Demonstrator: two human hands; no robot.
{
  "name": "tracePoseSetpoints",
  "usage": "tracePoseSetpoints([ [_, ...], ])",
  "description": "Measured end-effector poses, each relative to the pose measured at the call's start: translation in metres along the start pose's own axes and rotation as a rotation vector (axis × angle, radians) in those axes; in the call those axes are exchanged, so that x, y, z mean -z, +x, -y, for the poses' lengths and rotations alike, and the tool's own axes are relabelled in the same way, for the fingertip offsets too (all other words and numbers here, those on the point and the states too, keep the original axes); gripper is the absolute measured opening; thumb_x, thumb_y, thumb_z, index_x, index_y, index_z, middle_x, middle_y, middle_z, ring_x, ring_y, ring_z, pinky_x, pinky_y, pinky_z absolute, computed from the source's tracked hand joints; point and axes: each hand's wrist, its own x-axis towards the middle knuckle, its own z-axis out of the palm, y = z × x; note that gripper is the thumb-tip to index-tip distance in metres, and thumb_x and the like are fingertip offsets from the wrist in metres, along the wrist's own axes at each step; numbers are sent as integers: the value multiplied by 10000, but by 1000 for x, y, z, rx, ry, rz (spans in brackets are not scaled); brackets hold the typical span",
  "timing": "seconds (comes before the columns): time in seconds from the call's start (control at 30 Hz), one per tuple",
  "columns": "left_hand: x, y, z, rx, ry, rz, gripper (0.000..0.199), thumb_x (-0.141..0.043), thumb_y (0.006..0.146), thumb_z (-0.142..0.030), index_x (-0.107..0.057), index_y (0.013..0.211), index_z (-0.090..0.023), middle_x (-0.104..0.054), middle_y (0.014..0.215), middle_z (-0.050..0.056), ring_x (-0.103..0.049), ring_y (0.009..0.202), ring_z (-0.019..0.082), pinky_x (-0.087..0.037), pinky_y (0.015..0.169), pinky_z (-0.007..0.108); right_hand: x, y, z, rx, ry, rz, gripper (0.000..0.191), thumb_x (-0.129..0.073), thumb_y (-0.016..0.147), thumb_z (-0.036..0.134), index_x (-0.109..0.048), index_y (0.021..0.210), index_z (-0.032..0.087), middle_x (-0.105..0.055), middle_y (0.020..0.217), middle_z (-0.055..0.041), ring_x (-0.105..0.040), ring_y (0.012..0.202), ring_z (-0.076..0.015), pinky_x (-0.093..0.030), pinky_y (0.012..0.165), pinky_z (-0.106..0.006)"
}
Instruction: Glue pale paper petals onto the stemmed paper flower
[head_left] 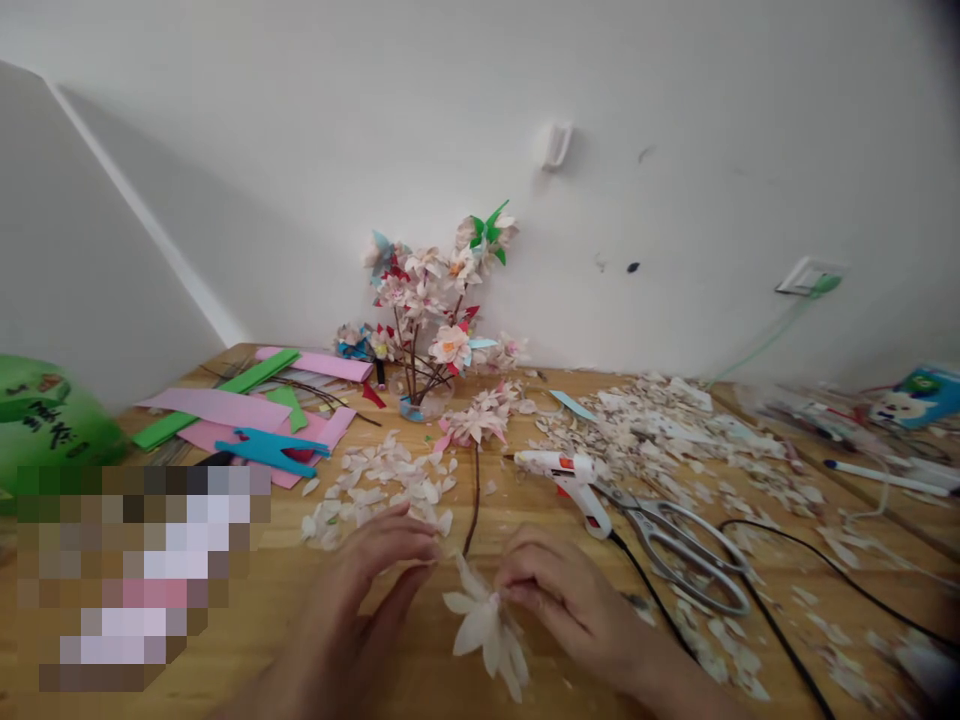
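Low over the front of the table, my right hand (559, 590) pinches a handmade white flower (484, 630) at its base, and its long pale petals spread downward. To its left, my left hand (375, 580) is curved with thumb and fingers slightly apart; I see nothing held in it. Just beyond both hands lies a brown stem (474, 500) topped by a pale pink-and-white flower (480, 415). Loose white petals (382, 475) are scattered behind my left hand. A white glue gun (574, 480) rests on its side beyond my right hand.
Scissors (675, 545) and black cords (780, 625) lie to the right. A heap of dried petals (660, 425) covers the back right. Finished flowers stand in a glass (424, 400) by the wall. Coloured paper strips (217, 405) and a green bag (56, 425) are on the left.
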Motion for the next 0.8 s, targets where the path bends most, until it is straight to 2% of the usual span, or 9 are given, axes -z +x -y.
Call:
tracePoseSetpoints([
  [0.17,2,2,-3,-157,18,146,460,-559,759,-21,-442,1131,-265,-679,958,24,-635,957,160,-419,998,383,1,1,3,175,-134,-30,281,-289,950,208,-569,930,192,-603,801,-66,-538,738,-173,-451,635,-278],
  [0.33,8,0,-3,-273,33,296,529,-534,755,10,-401,1205,-233,-694,1013,23,-559,1101,167,-311,1078,411,1,3,2,188,-144,-18,356,-233,962,225,-578,890,176,-593,762,-67,-521,698,-169,-431,598,-268],
  [0.43,12,4,-8,-302,31,386,469,-506,787,-24,-430,1205,-221,-694,1050,29,-555,1112,167,-295,1088,395,2,3,3,185,-173,-7,370,-239,969,242,-584,855,170,-587,736,-62,-512,675,-163,-415,582,-261],
  [0.6,16,13,-16,-320,17,411,348,-447,849,-92,-504,1172,-209,-713,998,35,-593,1058,152,-303,1081,363,2,4,4,161,-224,29,386,-254,968,265,-590,807,165,-592,704,-64,-494,640,-166,-392,549,-268],
  [0.8,15,6,-12,-280,54,452,451,-443,849,-77,-441,1264,-254,-687,1066,23,-558,1103,168,-290,1083,421,2,4,7,146,-242,39,349,-280,953,240,-591,819,157,-594,704,-70,-494,646,-172,-379,552,-280],
])
